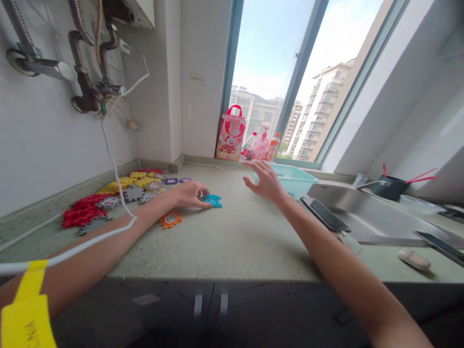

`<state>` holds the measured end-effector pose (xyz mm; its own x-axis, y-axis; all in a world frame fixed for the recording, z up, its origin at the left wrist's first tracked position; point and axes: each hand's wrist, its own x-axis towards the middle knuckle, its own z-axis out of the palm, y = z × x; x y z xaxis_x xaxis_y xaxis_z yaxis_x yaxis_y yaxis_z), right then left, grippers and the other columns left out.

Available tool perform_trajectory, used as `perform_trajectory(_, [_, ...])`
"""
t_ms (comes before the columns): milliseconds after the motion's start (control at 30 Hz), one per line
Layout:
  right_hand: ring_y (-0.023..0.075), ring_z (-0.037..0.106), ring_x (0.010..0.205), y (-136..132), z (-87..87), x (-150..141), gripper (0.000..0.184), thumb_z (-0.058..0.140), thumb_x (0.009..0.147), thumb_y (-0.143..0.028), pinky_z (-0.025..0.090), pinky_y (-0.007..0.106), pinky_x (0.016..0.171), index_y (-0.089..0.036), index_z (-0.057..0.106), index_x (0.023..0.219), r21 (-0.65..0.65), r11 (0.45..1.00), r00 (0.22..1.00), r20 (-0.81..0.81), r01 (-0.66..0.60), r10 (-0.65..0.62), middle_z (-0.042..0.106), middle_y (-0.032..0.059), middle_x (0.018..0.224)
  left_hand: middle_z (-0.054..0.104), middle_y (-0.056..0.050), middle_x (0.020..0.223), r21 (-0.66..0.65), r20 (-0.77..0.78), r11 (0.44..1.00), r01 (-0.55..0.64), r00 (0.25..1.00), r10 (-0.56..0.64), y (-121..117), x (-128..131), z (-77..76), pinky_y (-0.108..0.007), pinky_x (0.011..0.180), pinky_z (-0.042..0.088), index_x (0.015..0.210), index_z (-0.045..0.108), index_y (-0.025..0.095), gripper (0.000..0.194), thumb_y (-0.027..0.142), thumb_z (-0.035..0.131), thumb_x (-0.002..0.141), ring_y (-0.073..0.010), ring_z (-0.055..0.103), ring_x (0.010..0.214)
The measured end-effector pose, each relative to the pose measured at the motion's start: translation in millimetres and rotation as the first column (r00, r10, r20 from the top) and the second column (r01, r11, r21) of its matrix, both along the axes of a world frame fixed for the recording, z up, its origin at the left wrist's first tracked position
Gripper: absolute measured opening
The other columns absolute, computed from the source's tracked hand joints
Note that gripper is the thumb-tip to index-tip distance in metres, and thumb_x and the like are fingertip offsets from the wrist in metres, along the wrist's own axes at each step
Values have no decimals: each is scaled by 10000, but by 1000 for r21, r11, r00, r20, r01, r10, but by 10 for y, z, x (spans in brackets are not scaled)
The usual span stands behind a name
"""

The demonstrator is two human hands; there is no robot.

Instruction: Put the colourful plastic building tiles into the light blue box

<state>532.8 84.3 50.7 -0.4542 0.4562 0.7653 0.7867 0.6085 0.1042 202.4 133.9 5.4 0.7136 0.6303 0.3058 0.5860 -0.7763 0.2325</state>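
Low over the countertop point(232, 241), my left hand point(188, 194) has its thumb and fingertips at the edge of a bright blue interlocking plastic piece point(214, 200). An orange piece point(171, 220) of the same sort, with a pale lattice centre, lies just below my left wrist. Raised over the counter, my right hand point(266, 181) has its fingers spread and holds nothing. It is nearest to a light teal plastic basin point(295, 180), partly in front of its left end.
Red pieces point(85, 210), yellow pieces point(125, 184) and grey pieces point(134, 193) are heaped at the left. A white cable point(116, 164) hangs across my left forearm. A phone point(324, 214) lies beside the steel sink point(373, 212). Bottles point(261, 146) stand by the window.
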Motion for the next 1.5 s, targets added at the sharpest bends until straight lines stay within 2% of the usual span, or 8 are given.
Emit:
perform_trajectory(200, [329, 676, 1205, -4, -551, -566, 806, 789, 868, -516, 502, 497, 1051, -238, 469, 1554, -434, 898, 979, 136, -77, 150, 721, 114, 1322, 760, -28, 954, 32, 116, 997, 73, 990, -76, -85, 65, -17, -299, 729, 525, 1173, 642, 234, 604, 593, 818, 720, -212, 728, 840])
perform_trajectory(333, [289, 720, 1150, 9, -632, -610, 767, 795, 860, -464, 522, 428, 1028, -268, 488, 1536, -497, 856, 982, 41, -141, 186, 759, 65, 1249, 742, -8, 922, 225, 166, 973, 56, 981, -95, -178, 104, 27, -327, 762, 515, 1089, 607, 235, 560, 509, 857, 670, -205, 710, 792])
perform_trajectory(500, [296, 730, 1058, 12, -485, -523, 639, 784, 850, -458, 496, 443, 1026, -232, 609, 1422, -269, 960, 983, 140, -74, 115, 778, 88, 1154, 748, -35, 1051, 388, 206, 921, 33, 971, -121, -234, 120, 98, -392, 923, 484, 1142, 584, 238, 607, 527, 855, 681, -245, 714, 943])
perform_trajectory(633, [307, 680, 1137, 63, -200, -127, 493, 671, 918, -430, 431, 445, 1086, -206, 654, 1357, -13, 997, 995, 64, 80, -79, 762, 107, 1190, 745, -51, 1097, 373, 198, 928, -12, 978, -67, -178, 60, 113, -424, 983, 452, 1232, 563, 243, 656, 579, 820, 730, -267, 707, 992])
perform_trajectory(833, [375, 665, 1114, 157, 91, 784, 528, 582, 937, -522, 446, 506, 1014, -173, 682, 1321, 14, 823, 781, -325, 569, -534, 753, 160, 1167, 760, -41, 1093, 302, 166, 951, -68, 986, 17, -61, -50, 71, -452, 1040, 404, 1289, 551, 254, 604, 563, 749, 810, -275, 698, 1023])
perform_trajectory(1100, [398, 686, 983, 226, 17, 1113, 674, 541, 913, -728, 481, 537, 932, -181, 763, 1239, -223, 709, 591, -418, 669, -690, 770, 168, 986, 766, -29, 1100, 284, 130, 952, -114, 988, 79, -3, -93, 39, -448, 1048, 392, 1293, 559, 268, 588, 560, 746, 818, -280, 697, 1036])
perform_trajectory(1333, [387, 519, 1307, 128, 146, 943, 546, 380, 1049, -558, 393, 597, 1072, -217, 625, 1398, 75, 777, 709, -472, 625, -524, 592, 177, 1449, 767, -33, 1082, 308, 125, 944, -121, 988, 86, 43, -127, 8, -450, 1042, 396, 1301, 571, 259, 582, 548, 745, 827, -275, 689, 1026])
perform_trajectory(1500, [374, 460, 1387, 115, -62, 497, 447, 477, 1035, -459, 344, 592, 1140, -259, 598, 1417, 147, 901, 900, -228, 408, -371, 467, 132, 1581, 786, -36, 1036, 293, 117, 936, -196, 979, 168, 92, -277, 172, -474, 1080, 398, 1220, 670, 256, 442, 488, 726, 848, -274, 692, 1041])
